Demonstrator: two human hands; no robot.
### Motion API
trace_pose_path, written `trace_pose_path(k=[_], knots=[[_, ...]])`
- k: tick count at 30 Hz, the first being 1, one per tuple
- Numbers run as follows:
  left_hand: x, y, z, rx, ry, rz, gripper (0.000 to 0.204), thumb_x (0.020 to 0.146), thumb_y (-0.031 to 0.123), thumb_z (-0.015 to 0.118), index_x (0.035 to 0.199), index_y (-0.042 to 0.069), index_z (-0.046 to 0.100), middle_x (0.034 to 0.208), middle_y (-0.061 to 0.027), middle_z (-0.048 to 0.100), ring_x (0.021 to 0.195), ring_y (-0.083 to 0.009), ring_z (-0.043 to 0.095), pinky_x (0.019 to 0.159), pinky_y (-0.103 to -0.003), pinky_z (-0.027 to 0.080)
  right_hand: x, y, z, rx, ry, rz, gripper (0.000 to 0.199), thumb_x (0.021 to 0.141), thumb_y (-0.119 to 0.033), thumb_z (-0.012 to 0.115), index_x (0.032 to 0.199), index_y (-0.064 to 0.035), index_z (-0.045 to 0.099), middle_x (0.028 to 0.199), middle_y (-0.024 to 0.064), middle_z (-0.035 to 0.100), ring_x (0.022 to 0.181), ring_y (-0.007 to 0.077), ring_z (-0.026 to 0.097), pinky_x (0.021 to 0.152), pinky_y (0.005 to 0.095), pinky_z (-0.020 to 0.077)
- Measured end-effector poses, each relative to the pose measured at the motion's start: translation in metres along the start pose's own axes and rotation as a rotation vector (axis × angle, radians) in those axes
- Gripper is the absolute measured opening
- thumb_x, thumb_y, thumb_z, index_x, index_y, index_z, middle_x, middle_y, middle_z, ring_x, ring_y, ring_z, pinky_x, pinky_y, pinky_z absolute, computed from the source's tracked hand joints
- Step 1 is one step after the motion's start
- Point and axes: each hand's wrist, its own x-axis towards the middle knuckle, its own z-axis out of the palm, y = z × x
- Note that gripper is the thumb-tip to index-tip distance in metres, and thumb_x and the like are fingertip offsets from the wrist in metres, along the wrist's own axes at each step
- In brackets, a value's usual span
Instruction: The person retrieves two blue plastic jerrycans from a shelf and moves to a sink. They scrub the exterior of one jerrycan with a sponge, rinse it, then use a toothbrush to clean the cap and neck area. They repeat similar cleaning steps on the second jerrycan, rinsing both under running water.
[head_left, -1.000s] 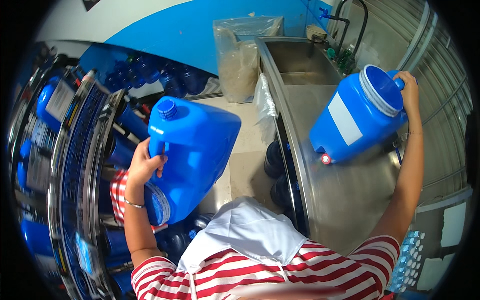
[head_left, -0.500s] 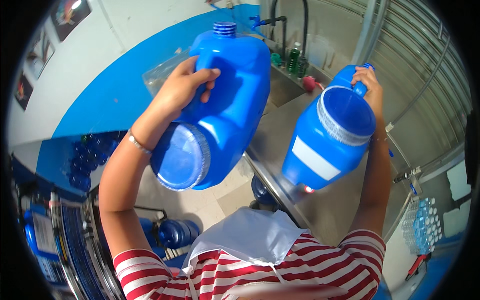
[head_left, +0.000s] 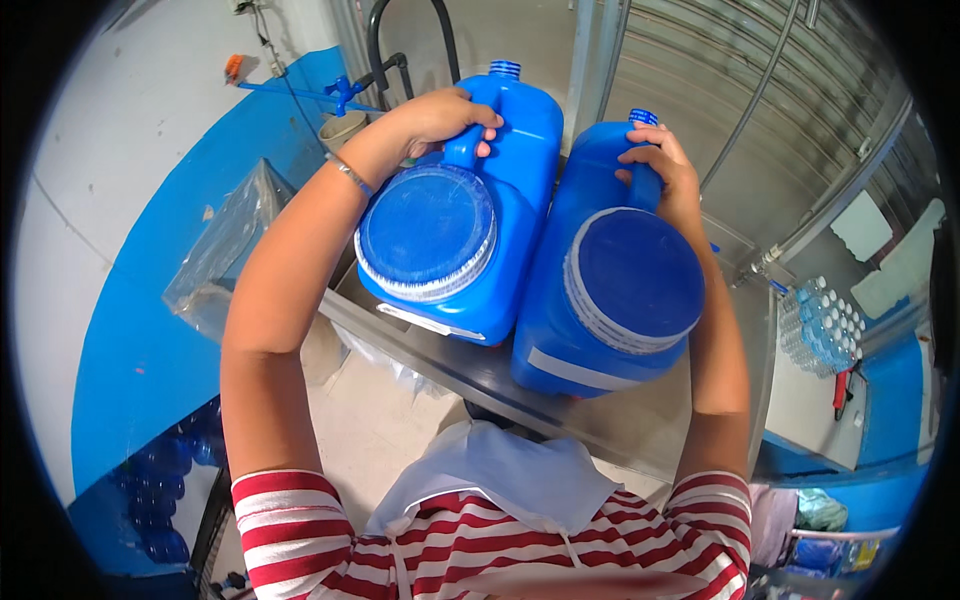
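Two big blue plastic water jugs are side by side over the metal sink counter (head_left: 640, 425). My left hand (head_left: 450, 120) is closed around the handle of the left jug (head_left: 525, 190), which has a round blue lid with a whitish ribbed rim facing me and a small ribbed cap at its far end. By its handle, my right hand (head_left: 665, 170) grips the right jug (head_left: 560, 290), of the same shape, with a pale label strip below its large lid. The jugs' sides nearly touch. Whether their undersides rest on the counter is hidden.
A blue tap (head_left: 345, 92) and a black hose (head_left: 412, 15) are behind the left jug. Clear plastic sheeting (head_left: 225, 250) hangs at the left. Several small bottles (head_left: 820, 325) stand on a white surface at the right, near a red-handled tool (head_left: 840, 395). Large blue bottles (head_left: 155, 490) sit low left.
Both jugs have come together over the counter; the left one moved right and the right one shifted slightly left. My view has turned toward the sink. Both hands keep their grip.
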Motion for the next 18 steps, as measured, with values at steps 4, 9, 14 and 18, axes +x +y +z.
trace_pose_path(k=[4,9,14,18], knots=[[0.021,0.0,-0.009,0.55,-0.052,0.056,0.033,0.094,0.028,0.062,0.098,-0.005,0.062,0.085,-0.0079,0.063,0.068,-0.0141,0.062,0.06,-0.027,0.051,-0.015,0.005,-0.004,0.017,0.188,0.302,0.034,0.079,0.007,0.066,0.108,-0.0091,0.07,0.12,0.0123,0.059,0.116,0.0267,0.057,0.104,0.0339,0.0419],[0.023,-0.026,-0.048,0.347,-0.148,0.246,0.036,0.093,0.03,0.06,0.111,0.001,0.07,0.092,-0.0053,0.069,0.082,-0.012,0.063,0.068,-0.026,0.05,-0.043,-0.036,-0.048,0.158,0.424,0.693,0.026,0.091,-0.008,0.065,0.116,-0.0024,0.065,0.12,0.0107,0.065,0.114,0.0205,0.059,0.102,0.0313,0.0424],[0.04,-0.068,-0.173,0.75,0.566,0.84,0.023,0.087,0.014,0.056,0.101,0.006,0.073,0.095,-0.0153,0.069,0.083,-0.0254,0.066,0.075,-0.036,0.052,-0.052,-0.177,-0.065,-0.153,0.736,0.286,0.019,0.094,-0.009,0.055,0.11,-0.0024,0.061,0.109,0.0167,0.063,0.106,0.0273,0.059,0.094,0.037,0.0453],[0.07,-0.125,-0.287,0.997,0.574,0.801,0.041,0.087,0.006,0.057,0.128,0.005,0.055,0.122,-0.0184,0.056,0.118,-0.0374,0.052,0.102,-0.042,0.042,-0.018,-0.278,0.025,-0.216,0.391,0.022,0.01,0.094,-0.01,0.055,0.1,-0.003,0.059,0.093,0.0153,0.057,0.089,0.0305,0.056,0.079,0.0412,0.0476]])
